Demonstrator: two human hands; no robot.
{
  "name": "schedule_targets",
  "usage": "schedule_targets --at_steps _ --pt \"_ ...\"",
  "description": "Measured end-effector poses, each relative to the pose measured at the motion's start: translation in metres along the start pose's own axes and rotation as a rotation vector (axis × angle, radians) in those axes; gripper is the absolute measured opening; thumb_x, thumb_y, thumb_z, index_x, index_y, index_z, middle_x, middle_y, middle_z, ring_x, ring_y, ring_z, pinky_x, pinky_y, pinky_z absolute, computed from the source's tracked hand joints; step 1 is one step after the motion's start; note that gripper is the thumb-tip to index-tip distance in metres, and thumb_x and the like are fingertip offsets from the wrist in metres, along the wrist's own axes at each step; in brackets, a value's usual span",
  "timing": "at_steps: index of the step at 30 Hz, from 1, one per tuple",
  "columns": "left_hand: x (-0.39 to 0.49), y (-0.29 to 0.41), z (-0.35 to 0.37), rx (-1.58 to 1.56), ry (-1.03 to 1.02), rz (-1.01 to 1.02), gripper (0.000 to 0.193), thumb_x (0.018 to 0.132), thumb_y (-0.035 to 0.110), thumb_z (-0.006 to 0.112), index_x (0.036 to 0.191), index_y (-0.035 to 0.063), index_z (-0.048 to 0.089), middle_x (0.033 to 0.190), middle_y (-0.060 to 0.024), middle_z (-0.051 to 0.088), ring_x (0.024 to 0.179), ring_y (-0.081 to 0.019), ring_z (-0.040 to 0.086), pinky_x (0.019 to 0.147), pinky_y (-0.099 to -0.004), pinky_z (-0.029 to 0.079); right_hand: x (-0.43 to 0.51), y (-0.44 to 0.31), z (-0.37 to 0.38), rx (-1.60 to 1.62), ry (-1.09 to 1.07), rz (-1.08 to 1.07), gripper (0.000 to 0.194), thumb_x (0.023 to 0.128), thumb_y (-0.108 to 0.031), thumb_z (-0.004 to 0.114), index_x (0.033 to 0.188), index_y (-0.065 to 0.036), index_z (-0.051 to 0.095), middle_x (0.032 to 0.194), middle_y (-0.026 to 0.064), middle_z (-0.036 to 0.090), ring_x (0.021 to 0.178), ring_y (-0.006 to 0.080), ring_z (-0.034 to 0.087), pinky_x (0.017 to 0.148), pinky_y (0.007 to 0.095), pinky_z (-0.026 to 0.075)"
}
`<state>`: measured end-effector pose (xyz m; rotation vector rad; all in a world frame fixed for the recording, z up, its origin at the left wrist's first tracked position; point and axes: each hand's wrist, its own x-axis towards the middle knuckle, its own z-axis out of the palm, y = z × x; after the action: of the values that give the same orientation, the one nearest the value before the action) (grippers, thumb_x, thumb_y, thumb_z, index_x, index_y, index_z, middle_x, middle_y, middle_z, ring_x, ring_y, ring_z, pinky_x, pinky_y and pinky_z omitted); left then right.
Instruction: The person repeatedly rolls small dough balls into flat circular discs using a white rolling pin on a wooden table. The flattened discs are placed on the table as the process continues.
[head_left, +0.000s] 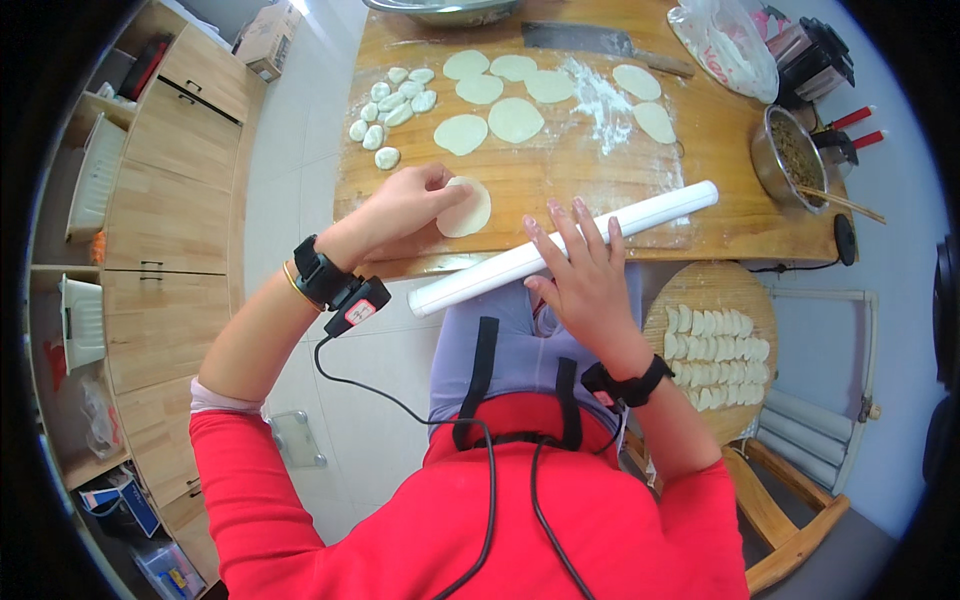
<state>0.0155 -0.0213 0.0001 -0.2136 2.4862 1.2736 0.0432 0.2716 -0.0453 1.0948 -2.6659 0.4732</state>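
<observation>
On the floured wooden board, my left hand has its thumb and fingertips on the left edge of a thin round dough wrapper. A long white rolling pin lies slanted across the table's near edge, its left end jutting out over my lap. My right hand rests over its middle, fingers spread across the top and thumb on the near side. Beyond my left hand sit several small floured dough pieces. Several rolled wrappers lie farther back, two of them at the right beside loose white flour.
A cleaver lies at the back near a metal basin. At right stand a plastic bag, a blender and a metal bowl of filling with chopsticks. Rows of dumplings cover a round board above a wooden chair.
</observation>
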Motion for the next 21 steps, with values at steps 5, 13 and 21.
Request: schedule_targets --at_steps 5,13,21 --pt "-0.003 0.013 -0.013 -0.22 -0.064 -0.186 0.049 0.102 0.037 0.065 0.126 -0.0051 0.068 0.107 -0.0061 0.072 0.097 -0.0148 0.066 0.088 -0.028 0.052 -0.003 0.001 0.001 0.02 -0.015 -0.004 0.066 0.098 -0.046 0.063 0.158 -0.023 0.048 0.163 0.011 0.043 0.154 0.0351 0.032 0.124 0.0618 0.015" --pt "0.005 -0.017 -0.014 0.491 0.241 0.238 0.027 0.093 0.031 0.073 0.1 0.0043 0.07 0.095 -0.017 0.072 0.093 -0.0365 0.069 0.089 -0.0448 0.05 0.001 0.001 0.003 0.014 0.019 -0.004 0.067 0.093 -0.046 0.07 0.155 -0.026 0.051 0.157 0.0089 0.049 0.153 0.0313 0.036 0.124 0.0598 0.017" --pt "0.053 -0.043 -0.056 0.579 0.439 -0.039 0.044 0.091 0.049 0.073 0.112 0.0111 0.07 0.104 -0.0086 0.074 0.101 -0.028 0.069 0.091 -0.0422 0.037 0.003 0.002 0.003 0.021 0.037 -0.011 0.066 0.093 -0.044 0.07 0.154 -0.025 0.052 0.155 0.0097 0.05 0.151 0.0316 0.038 0.124 0.0596 0.019"
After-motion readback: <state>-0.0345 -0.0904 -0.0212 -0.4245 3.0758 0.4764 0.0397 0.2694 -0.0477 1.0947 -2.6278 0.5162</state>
